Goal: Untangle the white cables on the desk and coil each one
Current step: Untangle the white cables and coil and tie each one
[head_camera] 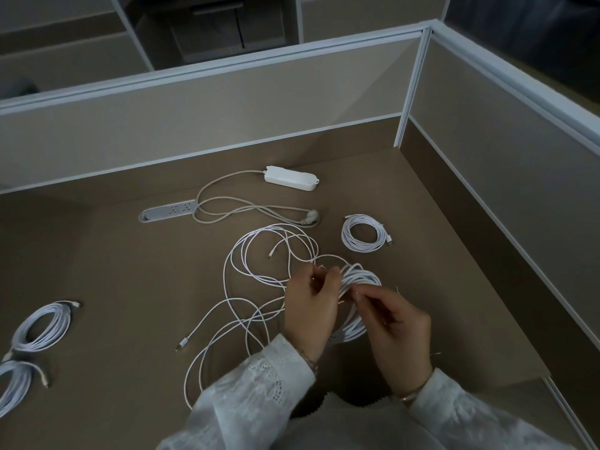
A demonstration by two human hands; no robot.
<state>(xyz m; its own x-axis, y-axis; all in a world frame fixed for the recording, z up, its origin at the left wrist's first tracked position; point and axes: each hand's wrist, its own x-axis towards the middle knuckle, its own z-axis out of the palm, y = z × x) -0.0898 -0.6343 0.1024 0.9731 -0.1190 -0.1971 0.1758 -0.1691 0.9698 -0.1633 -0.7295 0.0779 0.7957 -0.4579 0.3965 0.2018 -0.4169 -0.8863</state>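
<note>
a half-wound bundle of white cable (358, 280) is held above the brown desk (113, 271) near its front edge, gripped by the curled fingers of the left hand (311, 306) and pinched by the right hand (394, 323). loose white cable loops (259, 264) are spread on the desk to the left of both hands. a finished coil (362, 237) lies behind them, near the white power strip (290, 178); two more coils (42, 326) lie far left.

No readable text

The white plastic power strip (291, 178) and the grey oval desk socket panel (168, 211) show no legible markings.
</note>
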